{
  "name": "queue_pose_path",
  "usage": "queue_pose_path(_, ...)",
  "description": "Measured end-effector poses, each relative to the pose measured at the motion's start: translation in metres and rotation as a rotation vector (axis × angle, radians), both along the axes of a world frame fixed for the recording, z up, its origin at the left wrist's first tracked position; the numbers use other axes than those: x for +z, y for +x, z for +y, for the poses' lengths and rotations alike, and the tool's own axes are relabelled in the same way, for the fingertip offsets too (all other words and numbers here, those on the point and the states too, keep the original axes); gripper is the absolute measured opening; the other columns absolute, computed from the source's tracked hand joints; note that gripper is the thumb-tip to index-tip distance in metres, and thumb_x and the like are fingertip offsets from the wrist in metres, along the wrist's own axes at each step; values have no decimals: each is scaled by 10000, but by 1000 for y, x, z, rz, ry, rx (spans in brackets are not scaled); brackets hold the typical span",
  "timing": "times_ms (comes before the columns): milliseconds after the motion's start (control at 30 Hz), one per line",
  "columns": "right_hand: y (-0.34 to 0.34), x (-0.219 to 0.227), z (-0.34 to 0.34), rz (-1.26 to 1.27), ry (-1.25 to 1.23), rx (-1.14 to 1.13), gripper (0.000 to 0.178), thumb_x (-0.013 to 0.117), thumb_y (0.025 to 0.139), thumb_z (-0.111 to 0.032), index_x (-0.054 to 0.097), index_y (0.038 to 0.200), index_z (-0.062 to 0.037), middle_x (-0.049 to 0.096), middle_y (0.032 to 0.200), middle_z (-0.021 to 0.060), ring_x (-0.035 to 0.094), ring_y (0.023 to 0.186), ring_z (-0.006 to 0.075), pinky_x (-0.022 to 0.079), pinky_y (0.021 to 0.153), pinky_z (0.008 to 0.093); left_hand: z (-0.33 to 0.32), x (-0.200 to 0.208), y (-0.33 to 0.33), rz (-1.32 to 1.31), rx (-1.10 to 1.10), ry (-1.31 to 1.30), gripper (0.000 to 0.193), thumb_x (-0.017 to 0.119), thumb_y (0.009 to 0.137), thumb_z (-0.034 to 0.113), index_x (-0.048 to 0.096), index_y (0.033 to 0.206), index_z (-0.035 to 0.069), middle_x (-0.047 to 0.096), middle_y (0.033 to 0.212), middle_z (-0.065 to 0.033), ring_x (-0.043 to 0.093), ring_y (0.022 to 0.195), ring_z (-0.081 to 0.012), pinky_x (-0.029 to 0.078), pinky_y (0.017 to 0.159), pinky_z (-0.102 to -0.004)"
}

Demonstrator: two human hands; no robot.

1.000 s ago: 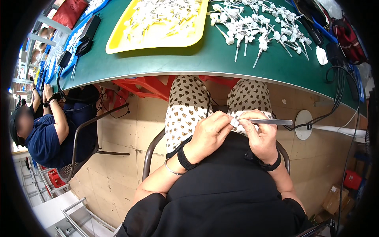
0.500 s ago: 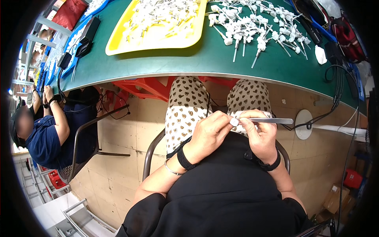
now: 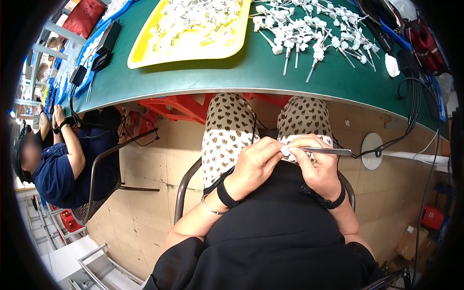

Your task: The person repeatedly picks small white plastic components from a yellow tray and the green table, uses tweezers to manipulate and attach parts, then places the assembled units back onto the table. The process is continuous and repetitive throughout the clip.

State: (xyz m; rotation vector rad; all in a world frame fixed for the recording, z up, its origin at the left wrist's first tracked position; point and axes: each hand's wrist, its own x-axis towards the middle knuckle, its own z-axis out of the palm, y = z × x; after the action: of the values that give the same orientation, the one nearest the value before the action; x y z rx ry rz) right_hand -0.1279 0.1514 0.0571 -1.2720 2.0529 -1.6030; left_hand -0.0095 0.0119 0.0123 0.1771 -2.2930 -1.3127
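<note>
My left hand (image 3: 257, 162) is closed in a pinch on a small white plastic piece (image 3: 285, 151), held low over my lap. Against it from the other side come the fingers of my right hand (image 3: 316, 166), wrapped round slim metal tweezers (image 3: 333, 151). The broad end of the tweezers sticks out to the right past my knuckles; their tips are hidden by my fingers at the white piece. Beyond my knees, a pile of white plastic pieces with thin stems (image 3: 314, 36) lies on the green table (image 3: 193, 79).
A yellow tray (image 3: 140, 60) holding many similar pieces stands left of the pile. Black cables (image 3: 411, 104) hang over the table's right edge. At the left a co-worker in dark blue (image 3: 60, 169) sits on a chair. A red stool (image 3: 179, 108) is under the table.
The tweezers have shifted slightly left and down and turned to show a narrower, darker edge. My hands stay together, the fingers moving only a little.
</note>
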Motion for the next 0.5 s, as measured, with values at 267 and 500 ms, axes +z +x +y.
queue_pose_path(267, 10, -3, 1, -307, -98, -75, 63, 677, 949, -12, 701, 1000, 16, 698, 891, 75, 648, 736, 121, 518, 660, 256, -2, 1, -3, 46, 5, 68, 185, 723, 842, -40, 698, 1013, 25, 670, 896, -107, 683, 786, -292, 549, 675, -359)
queue_pose_path(500, 8, -6, -1, -167, -57, -55, 51, 678, 937, -6, 701, 976, 16, 696, 890, 88, 661, 758, 159, 528, 679, 282, -3, 0, -1, 31, 4, 30, 169, 731, 833, -18, 691, 988, 36, 663, 888, -106, 677, 786, -298, 546, 665, -363)
